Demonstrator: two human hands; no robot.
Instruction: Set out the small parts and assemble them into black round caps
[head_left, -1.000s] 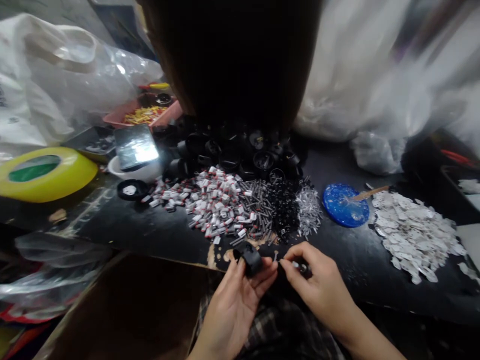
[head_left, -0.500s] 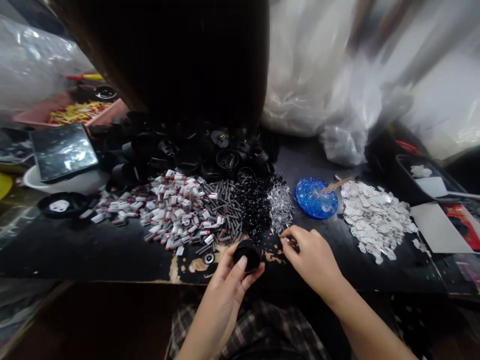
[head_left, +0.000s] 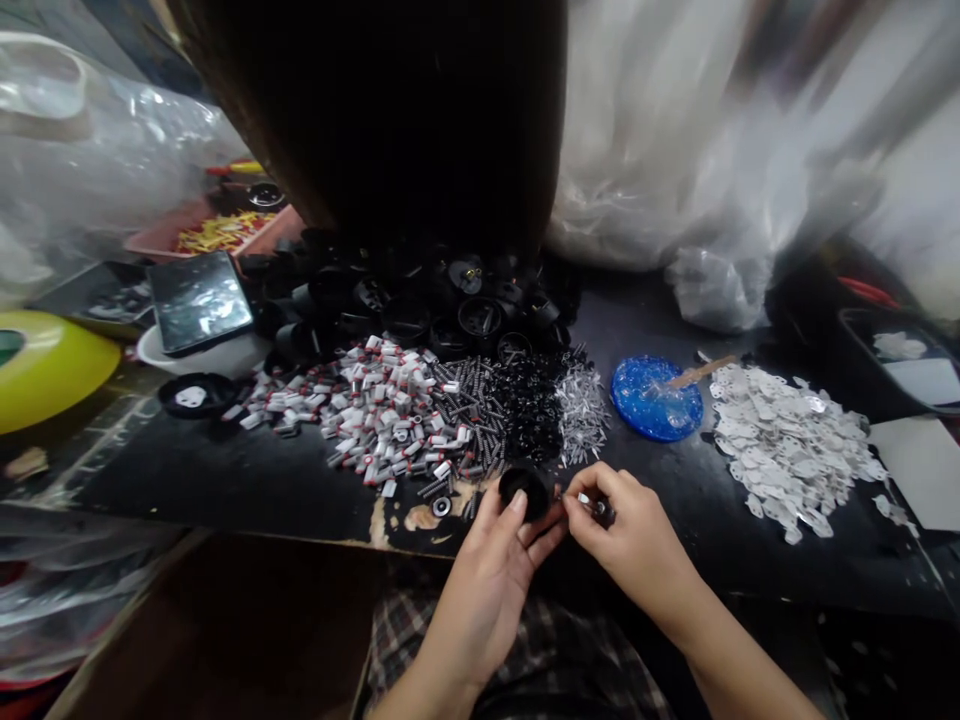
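Note:
My left hand [head_left: 491,570] is wrapped round a small black round plastic cup [head_left: 531,488], its thumb over the near rim and its hollow side turned up. Just to the right, my right hand [head_left: 637,535] is closed in a pinch on a small light-and-dark piece [head_left: 589,502], too small to name. The two hands nearly meet at the fingertips. Behind them lie heaps of small silver metal pieces [head_left: 583,415], little black parts [head_left: 531,415], springs [head_left: 480,405] and white-and-grey pieces with red ends [head_left: 386,410].
A blue dish [head_left: 652,415] of clear gel bears a wooden stick [head_left: 701,371]. Flat whitish plates [head_left: 787,440] are heaped at the right. Black round housings [head_left: 405,320] crowd the back. At the left stand a white bowl [head_left: 172,358] with a dark box [head_left: 201,305] on it and a yellow round object [head_left: 56,370].
My right hand has come away from the silver pieces towards the cup in my left hand, with the small piece in its fingers. The view has turned a little left.

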